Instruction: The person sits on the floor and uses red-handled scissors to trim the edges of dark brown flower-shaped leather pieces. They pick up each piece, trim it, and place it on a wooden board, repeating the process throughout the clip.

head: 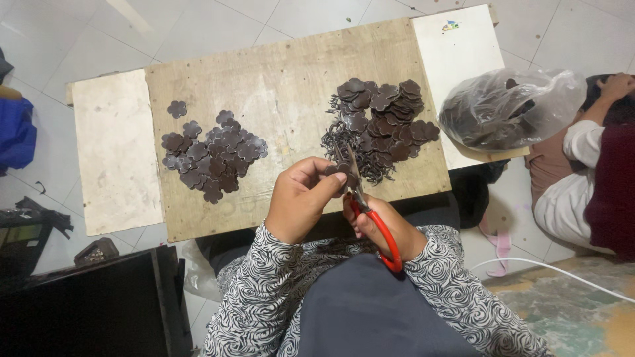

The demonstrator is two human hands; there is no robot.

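The piece being cut (338, 170) is a small, flat, dark brown flower-shaped cutout, mostly hidden behind fingertips, held just above the near edge of the wooden board (284, 79). It matches the clover-like pieces in two heaps on that board: a neat pile of trimmed flowers (211, 155) to the left, and a rougher pile of untrimmed pieces (383, 122) with ragged offcuts to the right.

The left hand (299, 198) comes up from a black-and-white swirl-patterned sleeve, wrist bent, its thumb and fingertips pinched on the piece. The right hand (380, 228) sits lower and nearer the body, fingers closed through the red handles of a pair of scissors (364, 201); the blades point away towards the untrimmed pile and meet the piece at the left fingertips. Whether the blades are parted or closed cannot be told.

A clear plastic bag (509, 106) of more dark pieces lies at the board's right end, beside another person seated on the floor.
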